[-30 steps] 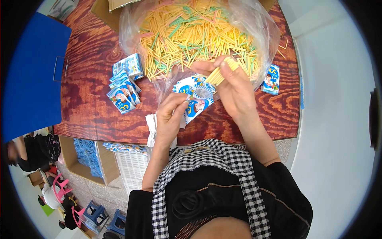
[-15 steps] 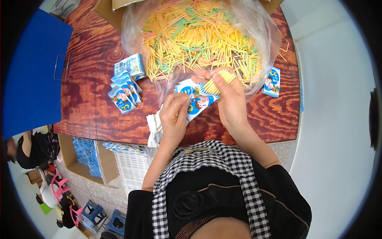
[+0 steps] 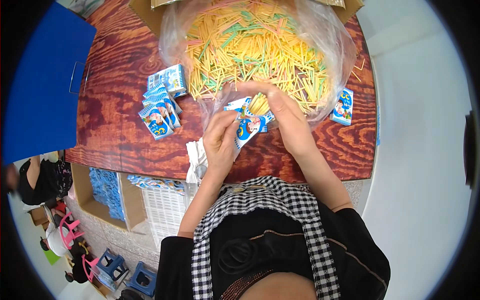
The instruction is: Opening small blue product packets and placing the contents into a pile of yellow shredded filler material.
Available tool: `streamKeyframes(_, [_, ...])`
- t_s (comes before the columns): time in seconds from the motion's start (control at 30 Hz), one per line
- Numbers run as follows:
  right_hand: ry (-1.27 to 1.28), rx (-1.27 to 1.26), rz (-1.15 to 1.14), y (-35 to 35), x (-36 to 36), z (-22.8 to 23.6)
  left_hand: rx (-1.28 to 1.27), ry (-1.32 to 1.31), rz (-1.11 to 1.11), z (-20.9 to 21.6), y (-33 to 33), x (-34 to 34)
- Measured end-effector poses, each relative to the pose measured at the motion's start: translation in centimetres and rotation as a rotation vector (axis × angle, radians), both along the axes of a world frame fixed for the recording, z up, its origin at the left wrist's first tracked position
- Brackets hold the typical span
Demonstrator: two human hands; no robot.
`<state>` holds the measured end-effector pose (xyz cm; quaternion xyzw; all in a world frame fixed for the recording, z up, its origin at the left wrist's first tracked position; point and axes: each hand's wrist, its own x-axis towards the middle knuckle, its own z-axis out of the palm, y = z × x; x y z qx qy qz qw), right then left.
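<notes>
A blue-and-white printed packet [image 3: 248, 128] is pinched in the closed fingers of my left hand [image 3: 220, 143], over the front of the table. A small bundle of pale yellow sticks [image 3: 259, 105] stands in the packet's raised mouth, its ends showing. My right hand [image 3: 291, 122] curves round the bundle and the packet's far side, closed on the sticks; some of its fingers are hidden. Beyond my hands, a clear plastic bag [image 3: 342, 55] lies open with a heap of loose yellow, green and pink sticks [image 3: 255, 47].
Several filled packets [image 3: 159, 115] lie stacked on the left of the wood-patterned table [image 3: 115, 125]; another packet [image 3: 342, 106] is at right. A white cloth-like item [image 3: 194, 160] is at the front edge. Below stand a carton of blue wrappers [image 3: 106, 192] and a white basket [image 3: 165, 212].
The stick bundle has gone from lying slanted across my right fingers to standing in the packet's mouth. My right hand has turned over it. The left hand keeps its hold.
</notes>
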<state>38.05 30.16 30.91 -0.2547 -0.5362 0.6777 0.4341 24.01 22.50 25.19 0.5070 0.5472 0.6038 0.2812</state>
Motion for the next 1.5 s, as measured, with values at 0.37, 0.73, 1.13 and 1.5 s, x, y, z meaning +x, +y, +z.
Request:
streamKeyframes(0.37, [-0.597, 0.439, -0.018, -0.1, -0.4, 0.6, -0.193, -0.473, -0.193, -0.8, -0.9, -0.7])
streamKeyframes(0.73, [-0.512, 0.637, -0.162, -1.2, -0.6, 1.3, -0.204, -0.743, -0.169, -0.2, -1.6, -0.9])
streamKeyframes(1.13, [-0.594, 0.563, -0.007, -2.9, 0.0, 2.4, -0.166, -0.611, -0.192, 1.1, -1.8, -1.4])
streamKeyframes(1.5, [-0.638, 0.72, -0.017, -2.6, -0.3, 3.7, -0.104, -0.448, -0.307, 3.3, -2.1, -2.0])
